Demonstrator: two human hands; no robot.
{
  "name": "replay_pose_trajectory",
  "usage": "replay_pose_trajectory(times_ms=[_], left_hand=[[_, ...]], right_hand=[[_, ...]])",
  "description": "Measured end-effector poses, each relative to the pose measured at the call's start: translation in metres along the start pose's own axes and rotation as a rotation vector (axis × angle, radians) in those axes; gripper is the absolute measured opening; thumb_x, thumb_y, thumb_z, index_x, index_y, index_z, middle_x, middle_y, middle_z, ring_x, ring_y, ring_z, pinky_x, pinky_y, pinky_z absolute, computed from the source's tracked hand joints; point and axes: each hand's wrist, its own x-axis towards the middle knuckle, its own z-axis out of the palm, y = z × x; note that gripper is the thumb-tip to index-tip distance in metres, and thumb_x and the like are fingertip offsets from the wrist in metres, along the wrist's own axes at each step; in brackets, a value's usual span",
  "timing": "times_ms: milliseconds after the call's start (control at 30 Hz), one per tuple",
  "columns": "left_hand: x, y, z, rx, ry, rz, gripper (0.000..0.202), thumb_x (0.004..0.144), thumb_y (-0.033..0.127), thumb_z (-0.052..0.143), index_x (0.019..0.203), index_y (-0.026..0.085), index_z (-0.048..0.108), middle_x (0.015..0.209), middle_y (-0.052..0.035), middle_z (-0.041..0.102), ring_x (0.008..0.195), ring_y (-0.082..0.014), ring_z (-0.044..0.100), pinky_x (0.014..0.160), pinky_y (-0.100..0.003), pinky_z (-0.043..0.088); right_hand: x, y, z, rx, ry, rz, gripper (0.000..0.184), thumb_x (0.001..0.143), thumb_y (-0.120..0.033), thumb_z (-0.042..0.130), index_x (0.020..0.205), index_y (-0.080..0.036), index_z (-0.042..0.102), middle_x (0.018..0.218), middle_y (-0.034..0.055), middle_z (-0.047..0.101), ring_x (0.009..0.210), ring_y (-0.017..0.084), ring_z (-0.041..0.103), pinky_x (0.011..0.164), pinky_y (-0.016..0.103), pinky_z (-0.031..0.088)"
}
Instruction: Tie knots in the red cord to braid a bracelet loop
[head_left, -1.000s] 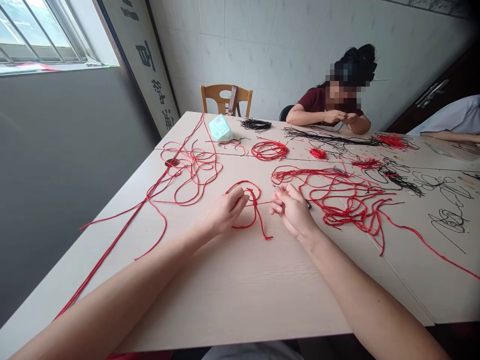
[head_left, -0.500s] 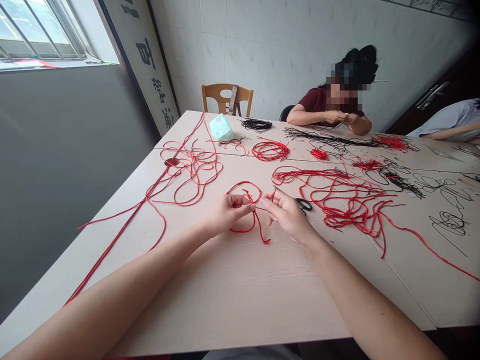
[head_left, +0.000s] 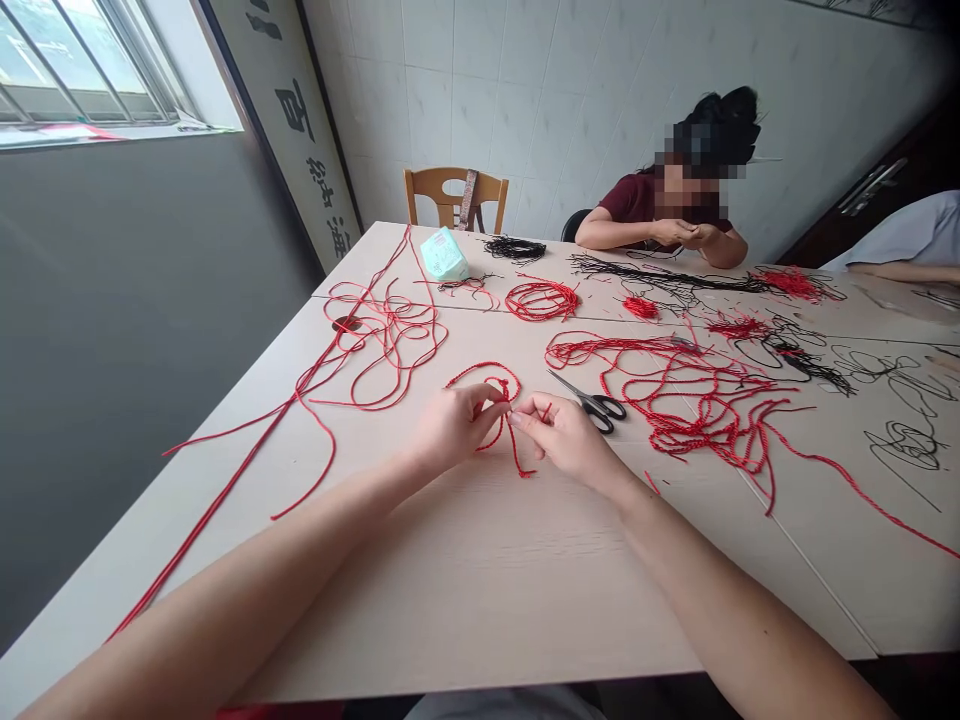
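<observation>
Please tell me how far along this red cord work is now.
Done, it seems: a small red tuft lies up the table. In hand: the left hand and right hand pinch a red cord loop. Left: a loose red tangle beside the scissors and a red coil look unworked.

You're sitting in a small handicraft workroom. Long pale tables (head_left: 480, 590) stand pushed edge to edge, spread with loops of red cord (head_left: 540, 300), tangles of black cord (head_left: 675, 275) and a pair of scissors (head_left: 592, 408), the look of a shared bench for cord work. Across from you, a seated person (head_left: 645, 205) works at the same tables. White tiled walls (head_left: 465, 100), a barred window (head_left: 75, 70), a lettered signboard (head_left: 300, 130), a wooden chair (head_left: 454, 195) and a dark door (head_left: 900, 220) frame your plain room.
</observation>
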Motion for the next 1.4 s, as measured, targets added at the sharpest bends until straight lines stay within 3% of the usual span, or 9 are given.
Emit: replay_pose_trajectory(times_ms=[133, 267, 400, 567, 667, 767, 933, 1167, 1400], left_hand=[[0.001, -0.006, -0.001, -0.303, -0.150, -0.085, 0.037, 0.082, 0.049, 0.046, 0.076, 0.015, 0.059, 0.054, 0.0054, 0.026, 0.050, -0.0075, 0.022, 0.047, -0.022, 0.018], [0.001, -0.007, 0.000, -0.574, -0.294, -0.157, 0.038, 0.082, 0.051, 0.046, 0.079, 0.015, 0.057, 0.058, 0.0043, 0.032, 0.052, -0.0072, 0.025, 0.048, -0.021, 0.020], [0.002, -0.008, 0.001, -0.650, -0.305, -0.178, 0.034, 0.077, 0.048, 0.057, 0.082, 0.015, 0.059, 0.064, 0.0023, 0.043, 0.056, -0.0077, 0.034, 0.052, -0.021, 0.025], [0.005, -0.016, 0.003, -0.549, -0.152, -0.180, 0.034, 0.076, 0.048, 0.057, 0.082, 0.015, 0.061, 0.059, 0.0034, 0.043, 0.054, -0.0073, 0.032, 0.051, -0.022, 0.022], [0.004, -0.016, 0.005, -0.487, -0.074, -0.128, 0.032, 0.078, 0.047, 0.055, 0.081, 0.015, 0.063, 0.060, 0.0029, 0.045, 0.054, -0.0079, 0.032, 0.051, -0.022, 0.024], [0.002, -0.011, 0.005, -0.528, -0.068, -0.135, 0.031, 0.077, 0.046, 0.058, 0.079, 0.015, 0.062, 0.069, 0.0007, 0.052, 0.060, -0.0090, 0.040, 0.055, -0.022, 0.030], [0.000, -0.005, 0.003, -0.739, -0.176, -0.232, 0.032, 0.077, 0.046, 0.059, 0.077, 0.014, 0.059, 0.069, 0.0006, 0.053, 0.061, -0.0081, 0.045, 0.059, -0.021, 0.036], [0.001, -0.008, 0.004, -1.017, -0.344, -0.345, 0.033, 0.079, 0.045, 0.057, 0.086, 0.012, 0.061, 0.084, -0.0063, 0.061, 0.077, -0.0154, 0.060, 0.076, -0.031, 0.046], [0.004, -0.018, -0.001, -0.927, -0.403, -0.293, 0.029, 0.069, 0.038, 0.069, 0.078, 0.011, 0.067, 0.061, 0.0000, 0.053, 0.054, -0.0068, 0.042, 0.053, -0.022, 0.032]], right_hand=[[0.005, 0.009, -0.012, -0.194, 0.062, -0.120, 0.019, 0.080, -0.033, 0.055, 0.076, -0.018, 0.065, 0.077, 0.0021, 0.058, 0.069, 0.014, 0.053, 0.063, 0.026, 0.042], [0.007, 0.018, -0.022, -0.508, 0.220, -0.196, 0.014, 0.076, -0.032, 0.061, 0.078, -0.024, 0.072, 0.097, 0.0060, 0.059, 0.092, 0.021, 0.054, 0.081, 0.034, 0.041], [0.006, 0.018, -0.031, -0.595, 0.226, -0.156, 0.013, 0.075, -0.032, 0.061, 0.076, -0.024, 0.072, 0.088, 0.0052, 0.063, 0.083, 0.021, 0.056, 0.073, 0.033, 0.041], [0.004, 0.005, -0.036, -0.152, -0.122, 0.106, 0.020, 0.073, -0.037, 0.063, 0.076, -0.018, 0.068, 0.069, 0.0026, 0.065, 0.064, 0.015, 0.055, 0.060, 0.028, 0.039], [0.004, -0.001, -0.025, 0.226, -0.239, 0.130, 0.022, 0.069, -0.036, 0.068, 0.077, -0.016, 0.065, 0.073, 0.0032, 0.067, 0.064, 0.013, 0.055, 0.061, 0.026, 0.040], [0.005, 0.002, -0.009, 0.385, -0.081, 0.058, 0.021, 0.067, -0.034, 0.071, 0.079, -0.017, 0.065, 0.077, 0.0021, 0.066, 0.070, 0.013, 0.056, 0.064, 0.025, 0.042], [0.007, 0.016, 0.011, 0.388, 0.158, -0.050, 0.018, 0.069, -0.033, 0.071, 0.079, -0.019, 0.064, 0.077, 0.0005, 0.064, 0.073, 0.014, 0.057, 0.071, 0.028, 0.044], [0.010, 0.021, 0.012, 0.448, 0.220, -0.102, 0.021, 0.067, -0.031, 0.073, 0.076, -0.019, 0.059, 0.074, -0.0007, 0.062, 0.071, 0.013, 0.058, 0.069, 0.027, 0.046], [0.009, 0.013, 0.005, 0.403, 0.114, -0.082, 0.027, 0.066, -0.033, 0.074, 0.078, -0.019, 0.054, 0.075, -0.0010, 0.059, 0.071, 0.012, 0.057, 0.069, 0.026, 0.047]])
